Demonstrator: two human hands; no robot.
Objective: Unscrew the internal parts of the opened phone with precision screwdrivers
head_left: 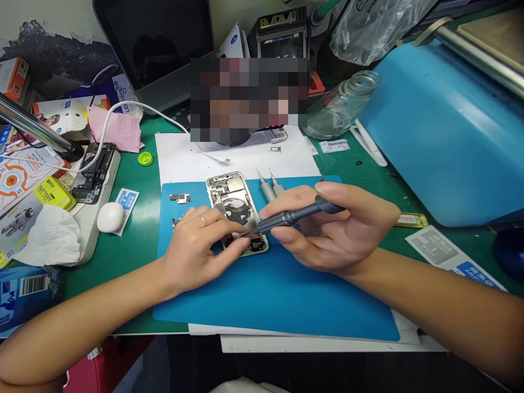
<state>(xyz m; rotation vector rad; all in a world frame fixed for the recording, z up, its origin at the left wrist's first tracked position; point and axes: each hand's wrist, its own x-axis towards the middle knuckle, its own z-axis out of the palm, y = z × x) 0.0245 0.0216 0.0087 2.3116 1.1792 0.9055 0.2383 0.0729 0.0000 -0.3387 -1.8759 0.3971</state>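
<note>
Closest to me is the blue mat (262,295) on my green tabletop (135,245). My right hand (347,232) is gripping a grey screwdriver (284,219), slanted down over the near end of the opened-up phone (235,207), which lies on the mat. My left hand (198,240) is right by the tip, thumb and index finger close together, but honestly can't tell if they're pinching anything. A small metal part (180,198) sits left of the phone. Farther back: white paper (176,158), a glass jar (333,117) and a dark monitor (159,43).
</note>
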